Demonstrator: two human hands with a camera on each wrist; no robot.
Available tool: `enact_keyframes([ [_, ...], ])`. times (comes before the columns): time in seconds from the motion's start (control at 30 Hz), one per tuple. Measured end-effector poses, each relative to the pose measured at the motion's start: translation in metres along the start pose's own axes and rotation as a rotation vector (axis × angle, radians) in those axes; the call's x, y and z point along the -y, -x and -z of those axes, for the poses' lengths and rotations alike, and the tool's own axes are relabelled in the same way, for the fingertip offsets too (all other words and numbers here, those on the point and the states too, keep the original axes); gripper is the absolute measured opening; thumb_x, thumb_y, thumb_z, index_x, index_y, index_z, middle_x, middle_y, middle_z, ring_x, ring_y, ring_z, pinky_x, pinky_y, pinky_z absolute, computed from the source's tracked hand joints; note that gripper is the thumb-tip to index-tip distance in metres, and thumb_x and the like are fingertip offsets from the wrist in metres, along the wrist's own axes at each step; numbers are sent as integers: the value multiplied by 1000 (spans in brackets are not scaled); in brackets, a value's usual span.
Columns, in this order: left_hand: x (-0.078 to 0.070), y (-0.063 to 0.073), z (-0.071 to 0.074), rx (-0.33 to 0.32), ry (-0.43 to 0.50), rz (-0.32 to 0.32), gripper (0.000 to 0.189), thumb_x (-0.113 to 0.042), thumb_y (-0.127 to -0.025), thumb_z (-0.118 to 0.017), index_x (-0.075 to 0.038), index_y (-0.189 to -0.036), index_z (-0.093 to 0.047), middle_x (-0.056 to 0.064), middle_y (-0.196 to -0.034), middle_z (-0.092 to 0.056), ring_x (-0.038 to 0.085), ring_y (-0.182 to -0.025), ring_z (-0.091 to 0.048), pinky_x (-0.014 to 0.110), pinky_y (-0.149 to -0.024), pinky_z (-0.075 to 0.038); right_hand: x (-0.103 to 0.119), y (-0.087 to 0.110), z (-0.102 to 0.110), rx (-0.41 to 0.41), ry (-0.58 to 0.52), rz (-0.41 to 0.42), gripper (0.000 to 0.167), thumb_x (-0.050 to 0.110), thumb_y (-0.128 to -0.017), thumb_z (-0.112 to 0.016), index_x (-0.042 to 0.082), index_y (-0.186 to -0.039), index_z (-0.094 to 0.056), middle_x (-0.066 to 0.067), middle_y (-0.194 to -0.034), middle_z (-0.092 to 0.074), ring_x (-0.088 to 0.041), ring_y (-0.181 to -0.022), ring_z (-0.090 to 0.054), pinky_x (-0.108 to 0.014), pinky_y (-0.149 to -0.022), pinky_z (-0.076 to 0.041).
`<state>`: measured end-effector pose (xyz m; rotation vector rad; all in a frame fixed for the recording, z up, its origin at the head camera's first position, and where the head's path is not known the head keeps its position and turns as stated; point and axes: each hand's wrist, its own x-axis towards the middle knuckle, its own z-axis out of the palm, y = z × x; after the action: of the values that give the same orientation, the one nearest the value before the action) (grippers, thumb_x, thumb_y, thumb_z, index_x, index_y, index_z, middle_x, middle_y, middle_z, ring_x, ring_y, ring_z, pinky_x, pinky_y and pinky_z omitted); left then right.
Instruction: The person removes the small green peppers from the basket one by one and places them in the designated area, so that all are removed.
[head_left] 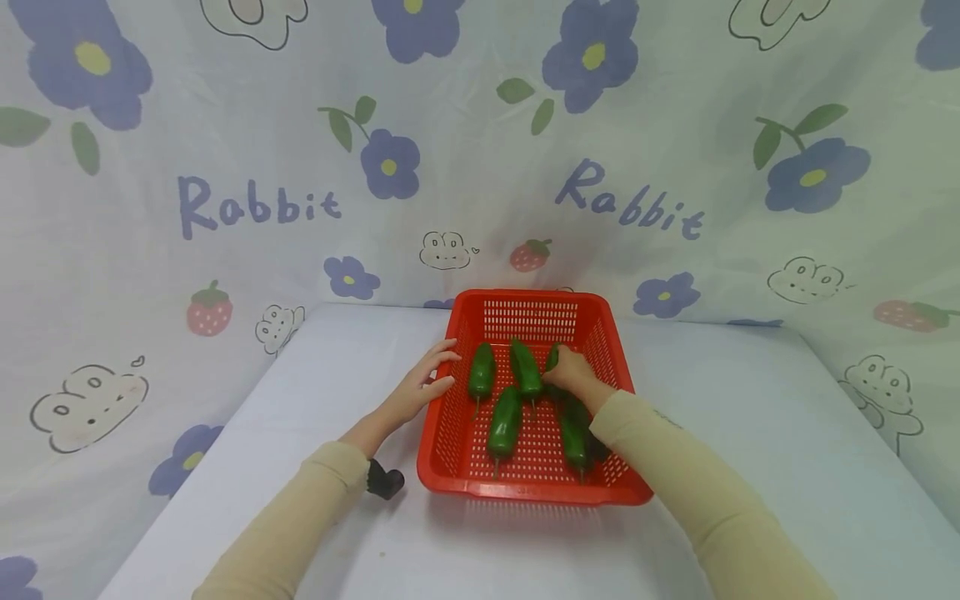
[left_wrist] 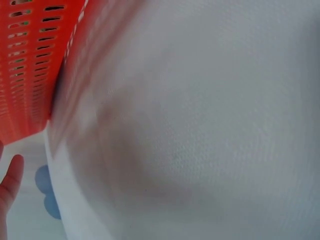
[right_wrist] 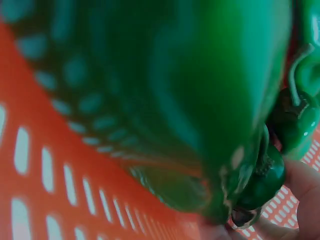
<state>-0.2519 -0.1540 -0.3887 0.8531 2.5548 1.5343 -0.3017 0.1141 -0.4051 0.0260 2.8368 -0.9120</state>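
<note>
In the head view a red plastic basket [head_left: 536, 492] holds several green peppers, among them one pepper [head_left: 482, 371] at the left and another [head_left: 505, 423] near the front. My right hand [head_left: 572, 373] reaches inside at the back right and grips a green pepper [head_left: 553, 357], most of it hidden by the hand. The right wrist view has the gripped pepper [right_wrist: 267, 182] between thumb and fingers, with a large pepper [right_wrist: 220, 75] close to the camera. My left hand [head_left: 416, 387] rests at the left rim, its fingers extended and spread over the edge.
A white-covered table [head_left: 750, 433] bears the basket. Under the left wrist lies a small black object [head_left: 386, 481], partly behind the sleeve. Behind the table hangs a cloth [head_left: 465, 125] printed with flowers and "Rabbit".
</note>
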Motion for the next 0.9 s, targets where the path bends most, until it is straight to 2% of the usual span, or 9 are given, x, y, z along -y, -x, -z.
enact_keyframes([
  [0.17, 0, 0, -1, -3, -3, -7, 36, -2, -89, -44, 8, -124, -42, 20, -148, -20, 37, -134, -21, 52, -92, -38, 1, 2, -1, 4, -28, -11, 58, 17, -75, -71, -5, -121, -44, -22, -104, -58, -32, -95, -57, -42, -84, -49],
  [0.37, -1, 0, 0, -3, -2, -4, 37, -6, -90, -45, 8, -125, -42, 20, -148, -20, 38, -134, -21, 55, -93, -37, 3, 0, 2, -8, -69, -11, 51, 13, -72, -71, -5, -114, -48, -20, -100, -58, -30, -89, -57, -39, -79, -50],
  [0.63, -2, 0, 0, -3, -1, -11, 36, -4, -90, -44, 9, -124, -41, 22, -147, -20, 39, -133, -22, 55, -93, -38, 2, -4, 6, 2, -133, -33, 61, 10, -72, -68, -6, -126, -43, -24, -113, -55, -33, -98, -55, -42, -85, -49],
  [0.9, -1, -1, -1, -5, -8, -17, 36, -2, -90, -43, 10, -123, -42, 22, -147, -21, 39, -133, -21, 53, -92, -37, 2, -7, 12, 37, -264, -54, 67, 10, -77, -66, -2, -135, -35, -26, -128, -45, -35, -113, -47, -45, -94, -42],
])
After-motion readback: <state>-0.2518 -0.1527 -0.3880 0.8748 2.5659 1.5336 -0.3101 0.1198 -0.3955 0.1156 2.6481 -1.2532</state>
